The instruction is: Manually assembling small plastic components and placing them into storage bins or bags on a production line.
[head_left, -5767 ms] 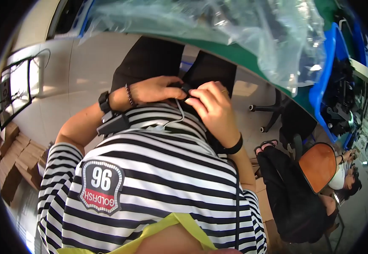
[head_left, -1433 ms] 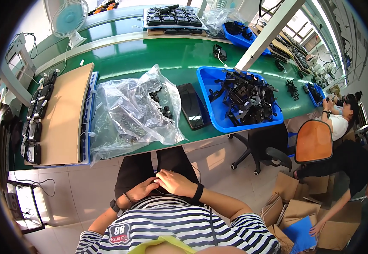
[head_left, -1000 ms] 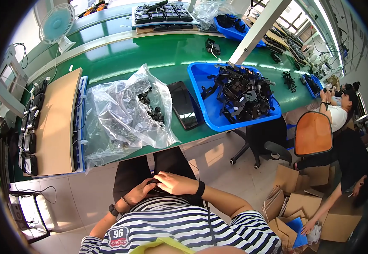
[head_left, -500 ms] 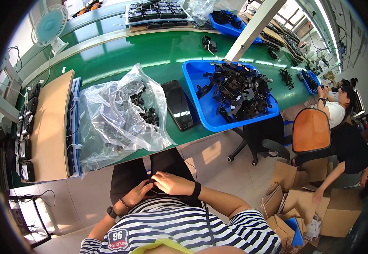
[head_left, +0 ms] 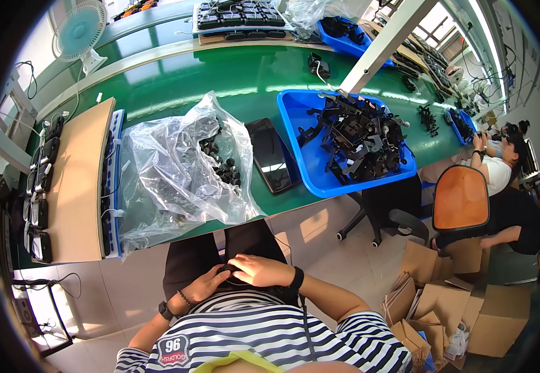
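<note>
Both my hands meet over my lap, below the bench's front edge. My left hand (head_left: 202, 284) is closed around a small black part (head_left: 225, 270), mostly hidden by the fingers. From the other side my right hand (head_left: 259, 271) presses its bent fingers on the same part. Nearest on the bench lies a clear plastic bag (head_left: 170, 168) with small black parts (head_left: 225, 169) showing at its opening. A dark tablet-like device (head_left: 273, 155) lies flat beside the bag. To its right stands a blue tray (head_left: 312, 176) heaped with black bracket-like parts (head_left: 363, 140).
Brown boards (head_left: 74, 186) with black devices along their edges stand at the left. A fan (head_left: 78, 31) is at the far left. A metal post (head_left: 385, 46) rises behind the tray. Right of me are an orange-backed chair (head_left: 461, 198), cardboard boxes (head_left: 498, 320) and other people.
The view has shifted slightly, so the bench things sit a little further right. My right fingers have moved slightly over the black part. A co-worker's arm has drawn back from the boxes.
</note>
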Available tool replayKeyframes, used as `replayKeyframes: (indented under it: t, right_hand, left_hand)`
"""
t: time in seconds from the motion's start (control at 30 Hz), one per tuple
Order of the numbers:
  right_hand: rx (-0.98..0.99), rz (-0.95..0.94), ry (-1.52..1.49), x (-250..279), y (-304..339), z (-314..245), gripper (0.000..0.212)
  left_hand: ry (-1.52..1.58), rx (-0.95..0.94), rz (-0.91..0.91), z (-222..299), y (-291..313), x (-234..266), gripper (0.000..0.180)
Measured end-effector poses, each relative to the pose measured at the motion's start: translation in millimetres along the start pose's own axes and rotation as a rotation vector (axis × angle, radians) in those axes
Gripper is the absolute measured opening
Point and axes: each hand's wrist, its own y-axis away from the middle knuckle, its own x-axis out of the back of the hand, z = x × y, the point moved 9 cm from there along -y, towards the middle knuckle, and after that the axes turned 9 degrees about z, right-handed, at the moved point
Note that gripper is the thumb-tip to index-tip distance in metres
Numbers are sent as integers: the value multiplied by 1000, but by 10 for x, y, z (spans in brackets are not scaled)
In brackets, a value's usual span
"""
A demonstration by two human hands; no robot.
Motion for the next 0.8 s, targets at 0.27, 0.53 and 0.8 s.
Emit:
replayKeyframes:
  t: [0.27, 0.53, 0.8]
  right_hand:
    - [3, -4, 51, -3, 11, -18, 32]
    - [16, 13, 157, -25, 5, -31, 33]
    - [7, 53, 165, -10, -2, -59, 30]
  left_hand:
    - [-184, -133, 3, 64, -56, -13, 74]
    - [-144, -28, 48, -13, -54, 20, 75]
    - [-177, -26, 40, 60, -24, 13, 74]
